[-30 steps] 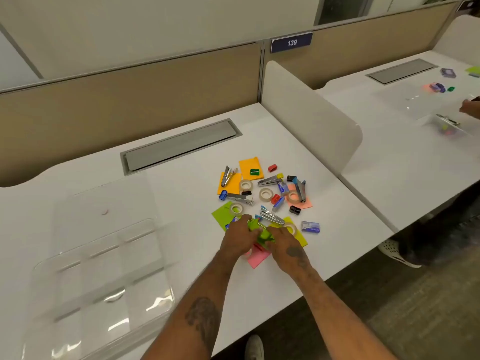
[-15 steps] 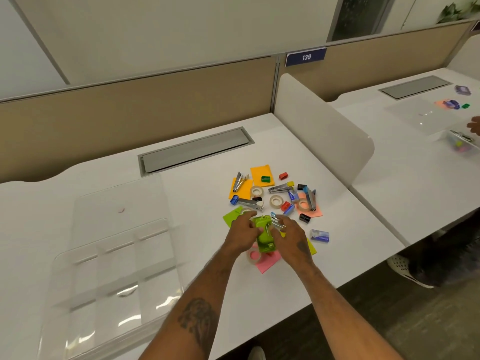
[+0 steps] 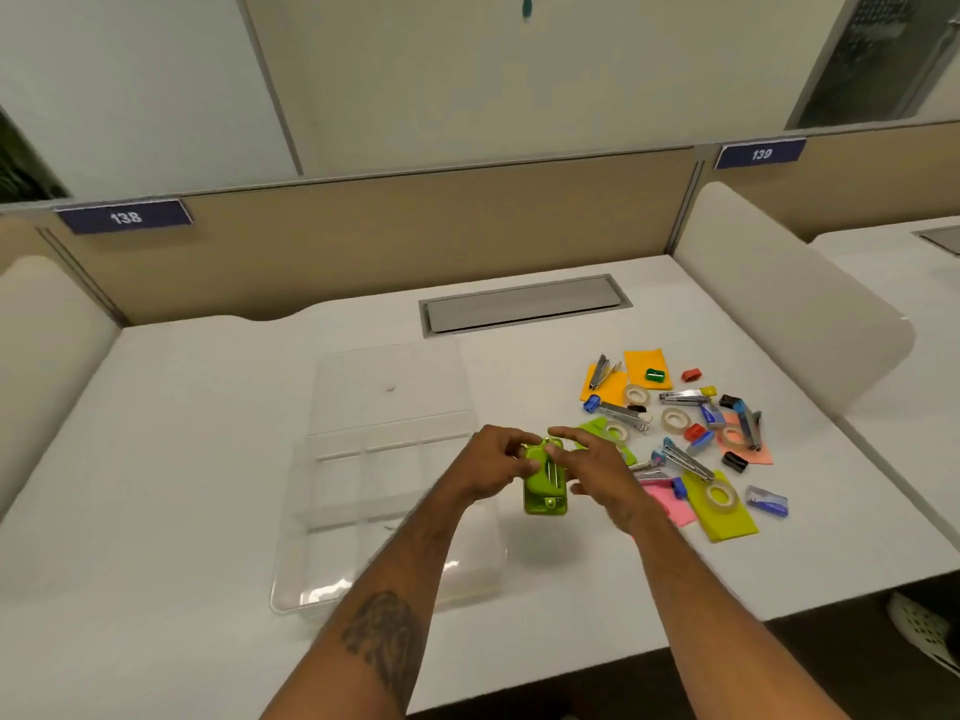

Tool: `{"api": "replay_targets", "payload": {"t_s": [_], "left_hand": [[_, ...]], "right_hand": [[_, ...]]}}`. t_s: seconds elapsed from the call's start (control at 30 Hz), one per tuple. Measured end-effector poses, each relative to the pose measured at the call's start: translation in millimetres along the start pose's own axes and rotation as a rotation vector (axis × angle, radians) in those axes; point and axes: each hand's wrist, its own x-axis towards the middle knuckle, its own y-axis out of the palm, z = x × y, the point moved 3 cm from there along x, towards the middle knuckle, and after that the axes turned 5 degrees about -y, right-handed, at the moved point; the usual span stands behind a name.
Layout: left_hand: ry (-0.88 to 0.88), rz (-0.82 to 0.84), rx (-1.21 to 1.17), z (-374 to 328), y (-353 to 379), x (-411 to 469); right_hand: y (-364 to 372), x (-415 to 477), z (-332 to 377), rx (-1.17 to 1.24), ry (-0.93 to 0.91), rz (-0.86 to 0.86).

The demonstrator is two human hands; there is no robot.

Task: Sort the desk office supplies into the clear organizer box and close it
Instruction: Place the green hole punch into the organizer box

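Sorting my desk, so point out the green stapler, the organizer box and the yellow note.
green stapler (image 3: 543,497): head view, lower body.
organizer box (image 3: 311,595): head view, near-left corner.
yellow note (image 3: 732,527): head view, bare near end.

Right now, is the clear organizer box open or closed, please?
Open: the box has its lid lying flat behind it, dividers uncovered.

green stapler (image 3: 543,483): upright, off desk | clear organizer box (image 3: 337,480): open
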Motion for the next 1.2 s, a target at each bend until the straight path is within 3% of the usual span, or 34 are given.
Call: {"api": "replay_targets", "payload": {"t_s": [0.23, 0.37, 0.5, 0.7, 0.97, 1.2], "left_hand": [[-0.014, -0.163, 0.111, 41.9, -50.3, -38.0], [-0.013, -0.409, 0.569, 79.3, -71.0, -58.0], [-0.106, -0.332, 0.915, 128.9, -67.7, -70.8], [-0.176, -0.339, 0.982, 169.7, -57.9, -77.4], [-0.197, -0.350, 0.960, 178.9, -47.0, -73.9], [-0.198, -0.369, 0.949, 179.4, -45.2, -74.9]], "right_hand": [[64.3, -12.9, 6.2, -0.006, -0.055, 0.119], [89.0, -18.2, 4.1, -0.052, -0.082, 0.138], [104.3, -18.3, -0.7, -0.191, -0.133, 0.132], [117.5, -13.9, -10.2, -0.399, -0.154, 0.161], [134.0, -12.2, -24.8, -0.522, -0.067, 0.265], [140.8, -2.9, -22.4, -0.703, -0.028, 0.259]]}}
